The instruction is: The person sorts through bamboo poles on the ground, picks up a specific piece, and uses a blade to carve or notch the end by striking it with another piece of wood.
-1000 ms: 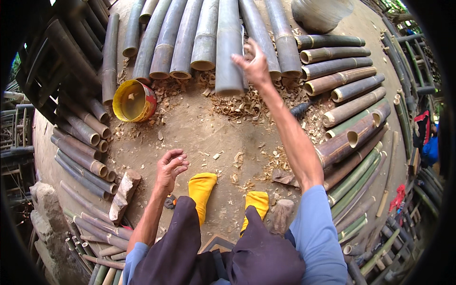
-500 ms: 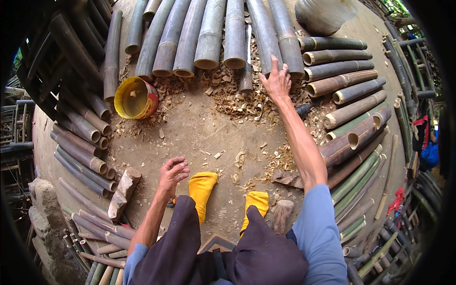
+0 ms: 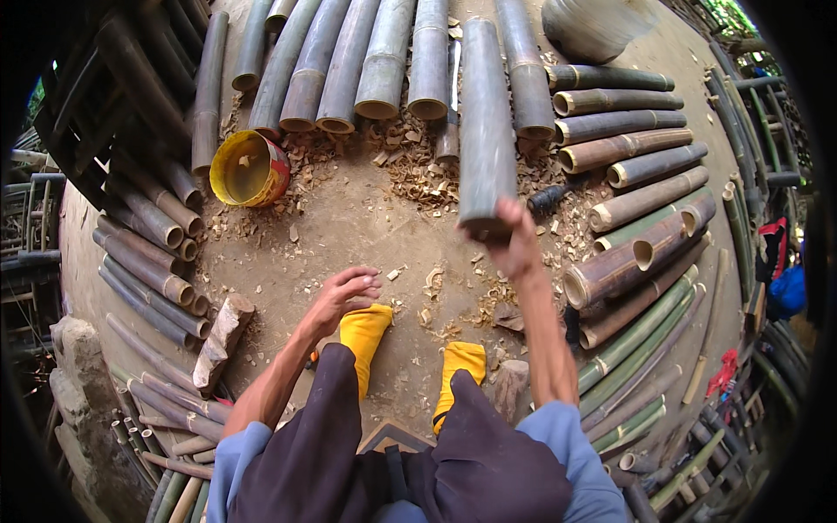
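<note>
Hovering near a yellow sock (image 3: 366, 342), the left hand (image 3: 342, 296) is loosely curling empty fingers. Beyond, the right hand (image 3: 518, 247) is gripping the near end of a bamboo tube (image 3: 486, 126) pointing toward the earthen floor's (image 3: 349, 231) far edge; it's looking stiff, slick, fairly heavy, wanting support mid-length.

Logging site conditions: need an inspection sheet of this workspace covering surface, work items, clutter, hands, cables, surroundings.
Surface: brown dirt floor.
Work items: gray-green bamboo tube, blurred, held at its near end.
Clutter: pale wood shavings scattered about; yellow-and-red bucket at left; wood block below it.
Hands: right hand grips the tube, blurred; left hand holds nothing, near the yellow footwear.
Cables: nothing seen.
Surroundings: bamboo rows ahead and both sides; gray rock at far left.
</note>
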The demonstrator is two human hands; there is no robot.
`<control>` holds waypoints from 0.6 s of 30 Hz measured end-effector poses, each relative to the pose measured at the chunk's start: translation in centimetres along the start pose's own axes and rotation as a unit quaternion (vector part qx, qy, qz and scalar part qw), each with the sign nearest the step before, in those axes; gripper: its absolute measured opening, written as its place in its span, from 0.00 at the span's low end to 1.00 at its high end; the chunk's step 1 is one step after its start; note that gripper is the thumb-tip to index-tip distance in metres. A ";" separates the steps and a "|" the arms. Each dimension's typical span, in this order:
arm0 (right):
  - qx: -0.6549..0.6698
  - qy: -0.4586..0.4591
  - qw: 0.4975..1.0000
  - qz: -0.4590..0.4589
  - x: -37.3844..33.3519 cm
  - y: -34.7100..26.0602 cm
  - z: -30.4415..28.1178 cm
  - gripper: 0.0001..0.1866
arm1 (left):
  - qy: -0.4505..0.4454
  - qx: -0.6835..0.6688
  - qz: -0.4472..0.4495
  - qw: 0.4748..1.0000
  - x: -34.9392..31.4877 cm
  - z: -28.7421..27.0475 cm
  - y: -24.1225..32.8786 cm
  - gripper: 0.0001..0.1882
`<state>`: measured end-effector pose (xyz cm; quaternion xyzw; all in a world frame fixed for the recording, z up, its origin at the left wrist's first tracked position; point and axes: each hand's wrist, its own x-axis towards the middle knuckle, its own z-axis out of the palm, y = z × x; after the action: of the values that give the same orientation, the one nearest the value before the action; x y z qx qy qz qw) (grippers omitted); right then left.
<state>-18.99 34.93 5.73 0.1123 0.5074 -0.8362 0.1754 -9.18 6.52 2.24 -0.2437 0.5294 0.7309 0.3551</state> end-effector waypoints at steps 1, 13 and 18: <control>0.001 -0.018 0.998 0.058 -3.3 0.6 2.0 0.53 | -0.019 0.001 0.003 1.000 -0.2 0.4 0.8 0.23; -0.721 0.228 0.653 0.036 -20.5 5.5 -7.4 0.41 | -0.010 -0.143 0.143 0.979 -1.2 3.4 1.9 0.36; -0.679 0.257 0.686 0.041 -21.4 9.8 -11.7 0.44 | 0.065 -0.157 0.139 0.976 -2.2 5.4 -0.1 0.31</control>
<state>4.67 44.98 0.30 0.1940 0.9566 -0.1927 0.1007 -7.63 11.08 5.51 -0.2675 0.4589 0.8297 0.1717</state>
